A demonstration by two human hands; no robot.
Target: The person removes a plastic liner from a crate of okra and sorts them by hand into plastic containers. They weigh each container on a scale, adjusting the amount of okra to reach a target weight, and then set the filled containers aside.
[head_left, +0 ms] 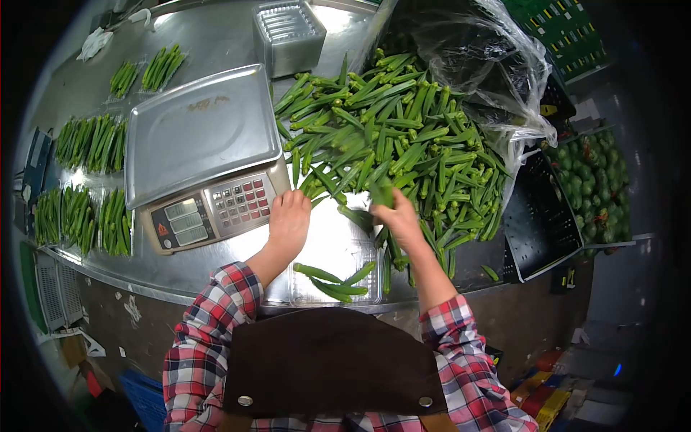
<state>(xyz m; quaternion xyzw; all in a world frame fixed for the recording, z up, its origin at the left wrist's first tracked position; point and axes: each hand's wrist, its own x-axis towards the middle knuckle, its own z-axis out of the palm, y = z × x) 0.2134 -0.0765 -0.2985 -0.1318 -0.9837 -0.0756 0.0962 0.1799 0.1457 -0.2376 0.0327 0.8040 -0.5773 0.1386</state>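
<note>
A large heap of green okra [410,137] is spread over the steel table. My right hand [397,216] is closed around okra pods [381,193] at the near edge of the heap, slightly blurred. My left hand [289,219] lies beside the scale's keypad [240,204], fingers together and curled down at the heap's left edge; what is under the fingertips is hidden. Between my forearms, close to my apron, a clear plastic tray [299,294] holds several okra pods [335,281].
A scale with a bare steel platform [205,129] stands at left. Packed okra trays [92,144] line the table's left side. Stacked clear trays [289,36] stand at the back. A plastic bag [497,72], a black crate [543,216] and a crate of green produce [592,180] are at right.
</note>
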